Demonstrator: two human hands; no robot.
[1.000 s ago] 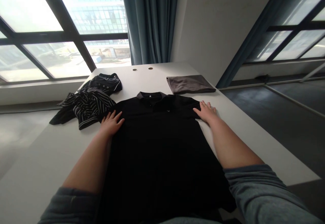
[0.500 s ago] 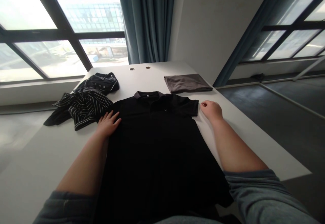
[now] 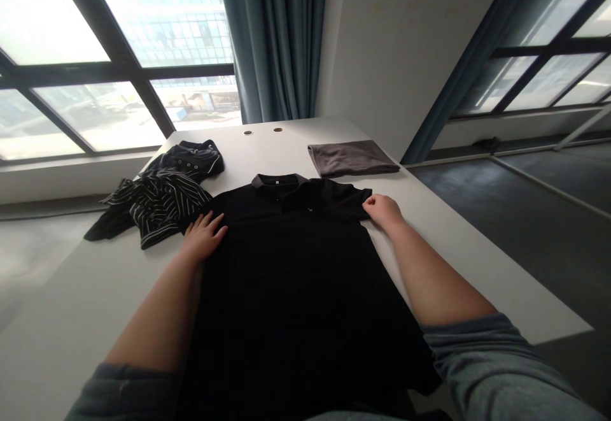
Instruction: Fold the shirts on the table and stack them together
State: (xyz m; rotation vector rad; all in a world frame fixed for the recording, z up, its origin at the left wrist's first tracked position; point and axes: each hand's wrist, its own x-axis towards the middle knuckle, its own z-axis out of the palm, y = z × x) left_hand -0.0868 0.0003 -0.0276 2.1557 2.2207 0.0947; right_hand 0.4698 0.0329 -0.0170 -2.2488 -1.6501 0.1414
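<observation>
A black short-sleeved polo shirt (image 3: 286, 281) lies spread on the white table, its collar at the far end and its hem close to my body. Flat on the shirt's left side, near that sleeve, rests my left hand (image 3: 203, 236) with fingers spread. My right hand (image 3: 382, 211) is closed at the end of the right sleeve, its thumb and fingertips pinching the cuff. The left sleeve is partly hidden by my left hand and runs against a rumpled black-and-white striped garment (image 3: 162, 204).
Behind the striped garment is a dark bunched garment (image 3: 191, 156) with metal eyelets. A folded grey-brown cloth (image 3: 353, 156) lies at the table's far right. The white table (image 3: 477, 274) ends at a wall, a blue curtain (image 3: 277, 39) and windows.
My right hand has moved left from beside the sleeve onto its cuff and now pinches it. My left hand stays in place on the shirt.
</observation>
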